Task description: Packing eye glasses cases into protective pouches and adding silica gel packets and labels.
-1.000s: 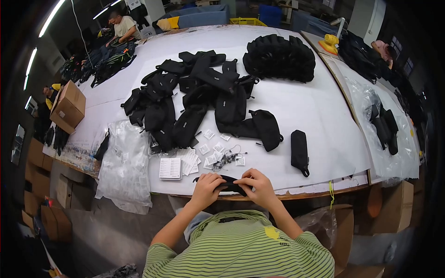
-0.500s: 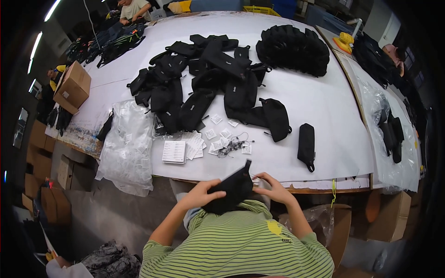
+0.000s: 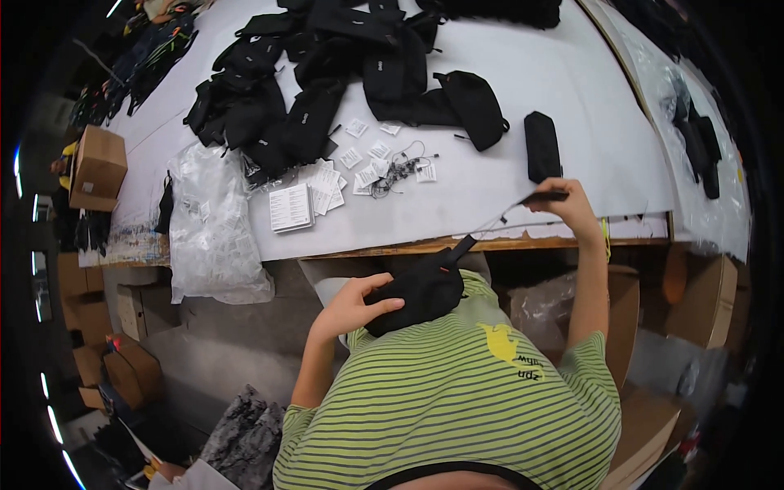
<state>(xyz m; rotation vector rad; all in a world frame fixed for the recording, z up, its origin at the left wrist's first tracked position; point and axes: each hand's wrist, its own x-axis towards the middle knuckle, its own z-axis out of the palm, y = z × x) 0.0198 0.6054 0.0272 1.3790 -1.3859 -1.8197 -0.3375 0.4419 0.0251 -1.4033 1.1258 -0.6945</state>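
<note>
My left hand [image 3: 355, 306] grips a small black fabric pouch [image 3: 425, 292], held at my belly below the table edge. A short tab [image 3: 463, 247] sticks up from the pouch's upper right end. Out to the right, over the table's edge, my right hand [image 3: 574, 211] pinches a thin, flat black piece [image 3: 547, 196] that looks like a hang tag. A thin dark cord [image 3: 496, 222] stretches from it to the pouch's tab. Just beyond that hand, a single black pouch [image 3: 541, 147] lies on the table.
Black pouches [image 3: 318, 118] are heaped across the white table [image 3: 490, 184]. Nearer are a stack of white cards [image 3: 291, 207], small white packets [image 3: 351, 157] and tangled black cords [image 3: 398, 175]. A clear plastic bag [image 3: 214, 237] hangs over the front edge; cardboard boxes [image 3: 102, 167] stand at left.
My right hand has moved from beside the pouch up and to the right, drawing the cord out straight. My left hand still holds the pouch. The view has tilted downward.
</note>
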